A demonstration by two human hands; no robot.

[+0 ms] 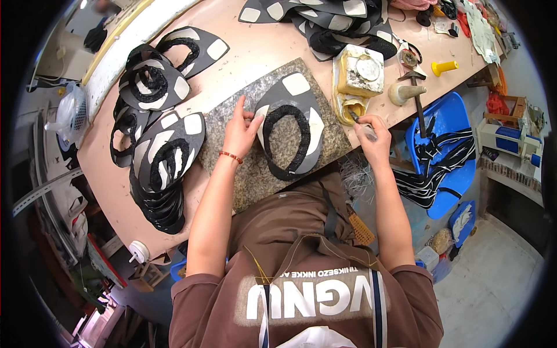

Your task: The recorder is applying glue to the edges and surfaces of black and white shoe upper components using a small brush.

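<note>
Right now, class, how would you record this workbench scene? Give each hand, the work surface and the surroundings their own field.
Left hand: open, thumb at the left edge of the grey-and-black piece
Right hand: closed on a slim tool, kind unclear, at the yellow-stained container's small opening
Surface: speckled slab on a pink table
Left side: similar pieces, piled
Right side: hammer on the table; blue bin below, striped material in it

Through the head camera I count one desk (103, 168), one speckled slab (249, 181), one black-ringed grey piece (277, 100) upon it, one yellow container (360, 71), one hammer (418, 110), one yellow spool (445, 68), one red bracelet (231, 155) and one large blue tub (467, 124) (the heaped grey pieces (187, 136) overlap too much to number).
</note>
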